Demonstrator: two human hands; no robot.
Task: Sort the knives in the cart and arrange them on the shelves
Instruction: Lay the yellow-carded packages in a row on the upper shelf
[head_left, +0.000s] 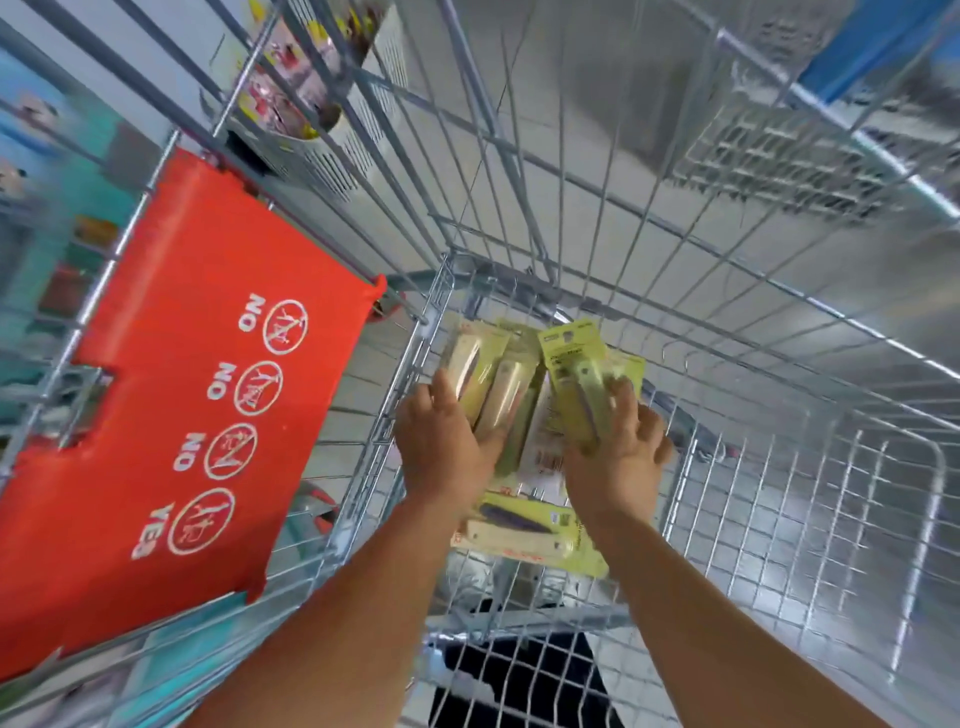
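Left hand (441, 441) gripping packaged knives (493, 384), right hand (618, 441) apparently clutching another pack (576, 374), inside wire cart (779, 467)

The cart (779, 519) is walled by wire mesh on all sides; entry is left only from above. Its right floor is unoccupied; knife packs (524, 530) are piled left.

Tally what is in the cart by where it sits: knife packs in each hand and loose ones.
Packs in the left hand: 2
Packs in the right hand: 1
Loose packs on the cart floor, clearly visible: 1
Total: 4; others beneath are unclear.
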